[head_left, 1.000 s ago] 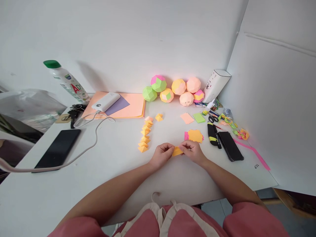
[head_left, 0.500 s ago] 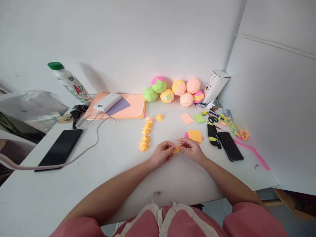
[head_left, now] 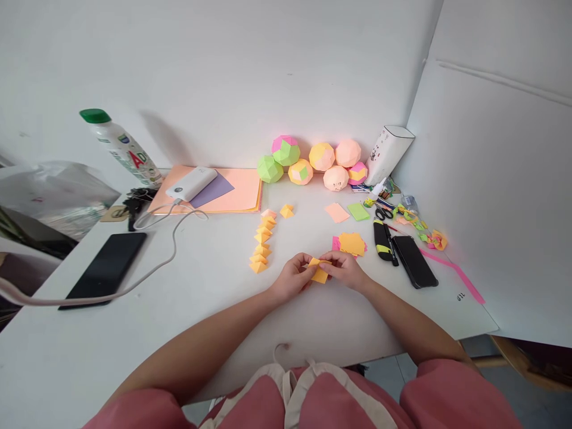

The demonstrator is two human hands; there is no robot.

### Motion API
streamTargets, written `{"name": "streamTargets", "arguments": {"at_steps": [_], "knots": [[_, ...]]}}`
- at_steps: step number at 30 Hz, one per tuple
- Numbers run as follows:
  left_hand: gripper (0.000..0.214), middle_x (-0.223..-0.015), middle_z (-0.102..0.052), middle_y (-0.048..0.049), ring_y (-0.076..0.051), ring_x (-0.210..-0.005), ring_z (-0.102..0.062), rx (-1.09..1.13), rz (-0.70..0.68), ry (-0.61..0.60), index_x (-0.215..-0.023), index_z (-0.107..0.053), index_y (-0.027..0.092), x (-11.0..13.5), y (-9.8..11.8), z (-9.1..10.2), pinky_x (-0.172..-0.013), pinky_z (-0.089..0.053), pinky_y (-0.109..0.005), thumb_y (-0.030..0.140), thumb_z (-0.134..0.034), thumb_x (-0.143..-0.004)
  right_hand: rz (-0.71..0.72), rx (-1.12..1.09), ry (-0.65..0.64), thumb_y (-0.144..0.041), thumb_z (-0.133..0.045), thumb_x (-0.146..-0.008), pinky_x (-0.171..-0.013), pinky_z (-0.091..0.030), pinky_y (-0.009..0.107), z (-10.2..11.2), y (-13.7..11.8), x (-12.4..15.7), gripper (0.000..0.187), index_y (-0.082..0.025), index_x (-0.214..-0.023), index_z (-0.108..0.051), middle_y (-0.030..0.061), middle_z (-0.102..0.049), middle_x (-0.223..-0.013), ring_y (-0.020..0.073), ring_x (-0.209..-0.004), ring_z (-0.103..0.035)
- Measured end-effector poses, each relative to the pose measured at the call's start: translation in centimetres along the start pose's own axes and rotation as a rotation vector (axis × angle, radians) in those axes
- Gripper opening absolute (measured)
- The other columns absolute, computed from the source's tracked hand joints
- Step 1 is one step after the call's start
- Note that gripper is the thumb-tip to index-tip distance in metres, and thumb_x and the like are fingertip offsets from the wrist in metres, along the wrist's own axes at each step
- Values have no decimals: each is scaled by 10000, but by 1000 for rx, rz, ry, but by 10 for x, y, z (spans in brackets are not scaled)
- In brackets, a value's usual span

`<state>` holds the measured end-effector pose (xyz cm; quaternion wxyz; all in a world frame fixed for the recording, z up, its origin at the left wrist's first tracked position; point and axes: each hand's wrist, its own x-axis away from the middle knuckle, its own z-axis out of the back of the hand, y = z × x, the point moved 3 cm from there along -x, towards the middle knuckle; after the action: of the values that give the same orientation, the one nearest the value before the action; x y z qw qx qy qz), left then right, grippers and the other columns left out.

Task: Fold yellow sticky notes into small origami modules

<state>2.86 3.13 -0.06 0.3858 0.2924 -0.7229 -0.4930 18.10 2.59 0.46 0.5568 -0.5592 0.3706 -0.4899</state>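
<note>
Between my two hands is a small orange paper square [head_left: 320, 274], held above the front middle of the table. My left hand [head_left: 293, 276] pinches its left side. The thumb and fingers of my right hand [head_left: 347, 270] are closed on its right side. Just beyond the right hand lies a stack of orange paper squares [head_left: 352, 243] with pink paper [head_left: 335, 243] under it. To the left of my hands runs a column of folded orange paper pieces [head_left: 261, 250], and one more folded piece [head_left: 286, 211] sits apart near its far end.
Several faceted paper balls [head_left: 286, 150] rest against the wall. Peach squares [head_left: 336, 213] and green squares [head_left: 358, 211] lie before them. Scissors [head_left: 384, 213], a cutter [head_left: 382, 239] and a black phone [head_left: 414, 262] are at right. A cable [head_left: 174, 247], power bank [head_left: 191, 184] and another phone [head_left: 107, 268] occupy the left.
The orange paper has gone from a folded, edge-on look to a flatter square facing me. Both hands still hold it in nearly the same place. The view has shifted slightly.
</note>
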Motion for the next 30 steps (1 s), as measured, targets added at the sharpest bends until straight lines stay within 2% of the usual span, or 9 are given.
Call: {"name": "streamTargets", "arguments": {"at_steps": [3, 6, 9, 12, 15, 17, 22, 30], "knots": [[387, -618, -486, 63, -21, -368, -382, 57, -25, 11, -763, -393, 193, -2, 0, 2, -343, -238, -157, 483, -640, -695, 16, 38, 6, -381, -631, -748, -538, -488, 245, 1, -2, 0, 224, -159, -777, -617, 6, -596, -696, 100, -569, -545], [385, -589, -448, 83, -11, -361, -344, 148, -38, 28, -727, -363, 196, -3, 1, 4, -354, -221, -158, 425, -670, -681, 10, 58, 12, -404, -621, -753, -524, -477, 240, 2, -4, 1, 245, -160, -754, -601, -4, -573, -670, 96, -551, -528], [360, -596, -439, 83, -14, -395, -364, 202, -45, 8, -735, -386, 190, -2, 3, 5, -388, -262, -162, 382, -685, -676, -4, 30, 15, -429, -608, -757, -517, -476, 234, 3, -5, 1, 270, -161, -750, -580, -7, -551, -669, 99, -564, -527], [341, -754, -549, 15, -86, -603, -546, 185, -71, -77, -822, -445, 182, 0, 8, 2, -485, -387, -189, 356, -698, -675, -4, -7, -8, -434, -605, -761, -529, -479, 237, 2, -6, 1, 276, -160, -748, -573, -1, -561, -677, 107, -585, -542], [330, -870, -606, -39, -157, -798, -603, 167, -77, -151, -886, -468, 177, 2, 11, -3, -637, -468, -261, 370, -671, -712, 3, -5, -37, -420, -608, -766, -548, -478, 244, 0, -7, 1, 265, -159, -734, -576, 1, -573, -676, 109, -589, -549], [306, -839, -623, -35, -159, -783, -611, 165, -68, -141, -855, -470, 174, 2, 10, -3, -672, -476, -289, 393, -647, -733, 9, 4, -40, -421, -607, -767, -549, -473, 245, 0, -7, 1, 265, -161, -726, -576, -2, -568, -674, 108, -588, -544], [297, -725, -602, 10, -125, -680, -607, 195, -81, -87, -774, -458, 172, 0, 7, -1, -652, -465, -269, 376, -667, -721, 16, -1, -37, -431, -617, -754, -543, -464, 241, 0, -8, 2, 275, -161, -719, -574, -7, -560, -669, 104, -581, -530], [364, -762, -590, 17, -145, -697, -612, 273, -59, -132, -811, -388, 201, 2, 10, -1, -623, -444, -258, 305, -710, -676, 15, -24, -62, -422, -621, -753, -535, -457, 239, -1, -7, 1, 277, -163, -685, -549, -11, -526, -665, 99, -572, -510]]}}
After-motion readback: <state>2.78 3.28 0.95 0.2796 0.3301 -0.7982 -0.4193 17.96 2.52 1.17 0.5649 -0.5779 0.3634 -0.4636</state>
